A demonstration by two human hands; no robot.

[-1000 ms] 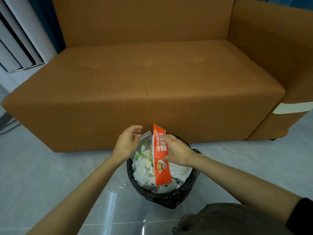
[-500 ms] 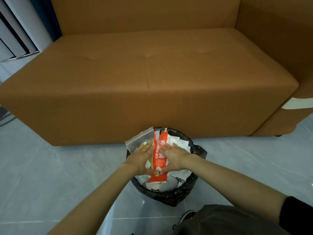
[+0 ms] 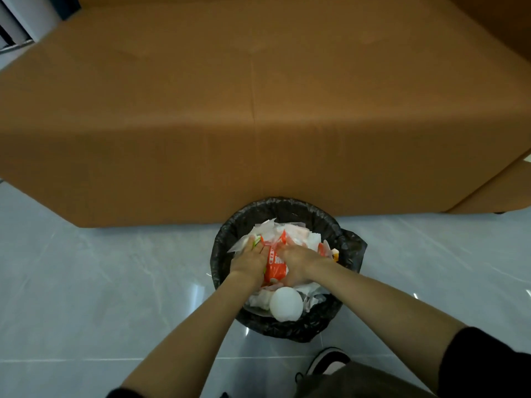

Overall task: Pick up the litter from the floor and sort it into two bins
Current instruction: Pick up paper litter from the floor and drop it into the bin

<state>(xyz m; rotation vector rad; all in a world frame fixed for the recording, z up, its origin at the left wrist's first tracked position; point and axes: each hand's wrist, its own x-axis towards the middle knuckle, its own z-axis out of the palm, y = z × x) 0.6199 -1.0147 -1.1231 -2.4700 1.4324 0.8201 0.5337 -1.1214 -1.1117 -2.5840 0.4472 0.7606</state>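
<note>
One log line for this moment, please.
phase: compacting litter | left hand: presses orange wrapper | right hand: presses it too | bin: heaped, before sofa

Soft, even indoor light, pale glare on the glossy floor [image 3: 115, 282] (wide-angle bowing at the edges), slight blur.

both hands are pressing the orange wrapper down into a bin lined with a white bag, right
Not quite: the bin liner is black, not white. The head view shows the left hand and the right hand pressing the orange wrapper down into that bin.
</note>
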